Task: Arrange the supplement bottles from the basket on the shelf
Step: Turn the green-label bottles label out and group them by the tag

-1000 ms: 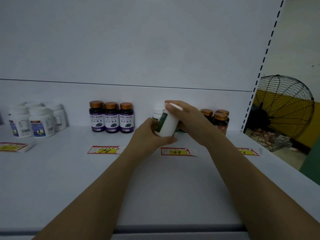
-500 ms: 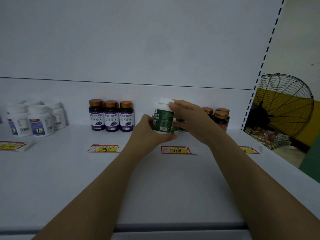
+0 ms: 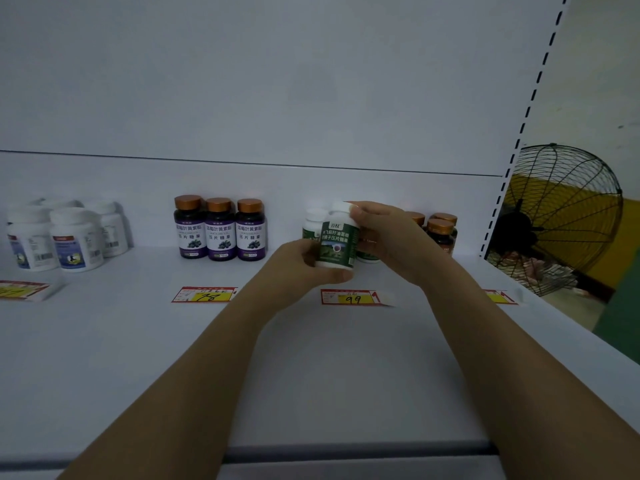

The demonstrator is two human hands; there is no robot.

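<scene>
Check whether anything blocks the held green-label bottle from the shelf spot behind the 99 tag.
Nothing visible does. The green-label bottle, held by the left hand and right hand, is over bare shelf; matching bottles stand just behind it.

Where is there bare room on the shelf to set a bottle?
Bare: the gap between the purple bottles and the standing green bottle, and the shelf front nearer than the price tags. Crowded: behind the right hand, by the brown bottles.

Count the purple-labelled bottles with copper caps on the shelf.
3, in a row near the back wall: left purple bottle, middle purple bottle, right purple bottle. No others show behind them.
</scene>
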